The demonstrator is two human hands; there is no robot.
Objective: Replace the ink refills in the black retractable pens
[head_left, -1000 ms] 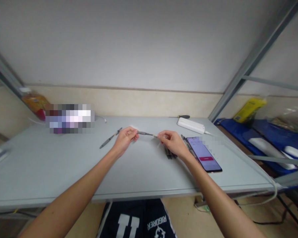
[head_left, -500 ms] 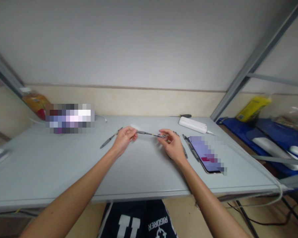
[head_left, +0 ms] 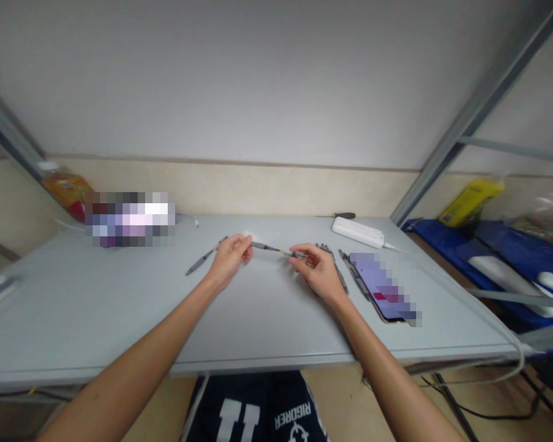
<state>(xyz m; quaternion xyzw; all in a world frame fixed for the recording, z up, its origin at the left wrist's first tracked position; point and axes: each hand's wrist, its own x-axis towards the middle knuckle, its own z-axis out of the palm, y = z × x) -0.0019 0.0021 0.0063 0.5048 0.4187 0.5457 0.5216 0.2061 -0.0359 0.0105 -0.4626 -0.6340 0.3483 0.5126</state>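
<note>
Above the grey table, my left hand [head_left: 233, 259] is closed on the left end of a thin grey rod-like part [head_left: 268, 247]. My right hand [head_left: 314, 267] pinches a small dark, shiny piece [head_left: 298, 254] at the rod's right end. Whether that piece is joined to the rod cannot be told. A similar grey pen-like part [head_left: 200, 262] lies on the table left of my left hand. More grey parts [head_left: 340, 272] lie beside my right hand, partly hidden by it. Another grey part [head_left: 356, 277] lies along the phone's left edge.
A phone [head_left: 382, 287] lies on the table [head_left: 267, 319] at the right. Behind it are a white power strip [head_left: 357, 232] with a cable and a screwdriver [head_left: 345, 215]. A bottle [head_left: 67, 187] and a blurred-out object [head_left: 129, 220] stand back left.
My right hand has shifted slightly left, its fingers closer together around the small piece. More of the grey parts behind it now shows. My left hand has barely moved.
</note>
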